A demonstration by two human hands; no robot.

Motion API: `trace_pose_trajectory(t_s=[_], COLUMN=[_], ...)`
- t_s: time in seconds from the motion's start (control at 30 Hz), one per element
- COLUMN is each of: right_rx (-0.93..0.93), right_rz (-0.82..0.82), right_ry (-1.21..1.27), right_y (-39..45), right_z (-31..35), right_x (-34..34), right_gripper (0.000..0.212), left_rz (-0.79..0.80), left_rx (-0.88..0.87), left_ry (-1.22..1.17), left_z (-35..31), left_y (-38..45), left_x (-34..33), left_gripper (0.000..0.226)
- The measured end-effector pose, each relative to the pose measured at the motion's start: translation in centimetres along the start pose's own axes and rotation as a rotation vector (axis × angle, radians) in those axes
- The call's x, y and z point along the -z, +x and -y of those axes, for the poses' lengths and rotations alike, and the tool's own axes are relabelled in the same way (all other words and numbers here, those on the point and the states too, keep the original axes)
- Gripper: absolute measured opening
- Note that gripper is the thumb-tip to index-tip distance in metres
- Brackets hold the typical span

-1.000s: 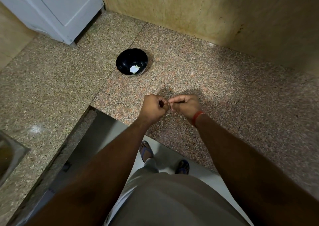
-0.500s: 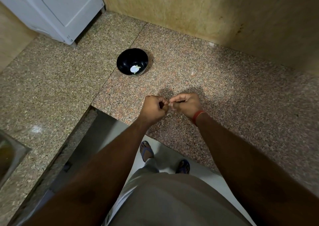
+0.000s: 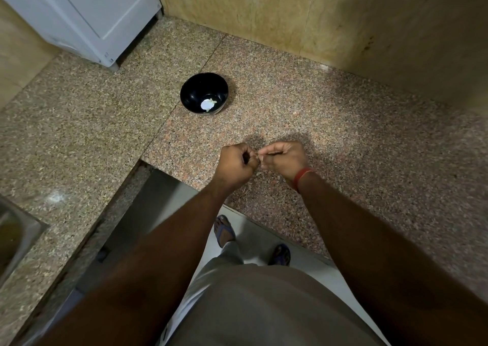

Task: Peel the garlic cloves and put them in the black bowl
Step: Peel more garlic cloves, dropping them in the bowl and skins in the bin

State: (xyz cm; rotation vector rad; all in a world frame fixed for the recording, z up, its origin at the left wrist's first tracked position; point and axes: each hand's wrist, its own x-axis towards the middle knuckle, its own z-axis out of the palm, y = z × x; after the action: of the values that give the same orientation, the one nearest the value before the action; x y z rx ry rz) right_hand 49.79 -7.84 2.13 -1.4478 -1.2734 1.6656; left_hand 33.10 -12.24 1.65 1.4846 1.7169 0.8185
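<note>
Over the granite counter, left hand & right hand meet, fingers curled tight – pinching sth tiny between them, too small to tell. Black bowl sits well beyond – peeled garlic clove inside.

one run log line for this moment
phase: peeling | left hand: pinching small garlic clove | right hand: pinching it too | round black bowl: holds pale peeled pieces

A speckled granite counter turns a corner below beige stone wall panels. A white appliance stands at the far left; a steel sink edge shows at left. Pale floor lies below, dimly lit
</note>
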Motion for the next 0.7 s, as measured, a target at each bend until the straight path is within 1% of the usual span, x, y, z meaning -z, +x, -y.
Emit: trace_pose_trajectory(t_s=[0.17,0.37,0.43,0.57,0.7], right_rx=[-0.001,-0.008,-0.005,0.022,0.028], right_rz=[0.011,0.007,0.026,0.047,0.044], right_ry=[0.022,-0.030,-0.038,-0.038,0.073], right_y=[-0.2,-0.2,-0.3,-0.5,-0.6], right_z=[0.1,0.2,0.0,-0.2,-0.5], right_x=[0.0,-0.1,0.0,0.1,0.2], right_gripper=[0.017,0.020,0.023,0.024,0.020], left_rz=[0.000,0.001,0.002,0.028,0.019], left_rx=[0.045,0.219,0.246,0.282,0.331], left_ry=[-0.144,-0.417,-0.457,-0.520,-0.569], left_z=[0.6,1.3,1.4,1.2,0.8], left_y=[-0.1,-0.8,-0.8,-0.6,-0.3], left_x=[-0.1,-0.8,-0.7,-0.6,-0.7], left_gripper=[0.013,0.020,0.023,0.021,0.017])
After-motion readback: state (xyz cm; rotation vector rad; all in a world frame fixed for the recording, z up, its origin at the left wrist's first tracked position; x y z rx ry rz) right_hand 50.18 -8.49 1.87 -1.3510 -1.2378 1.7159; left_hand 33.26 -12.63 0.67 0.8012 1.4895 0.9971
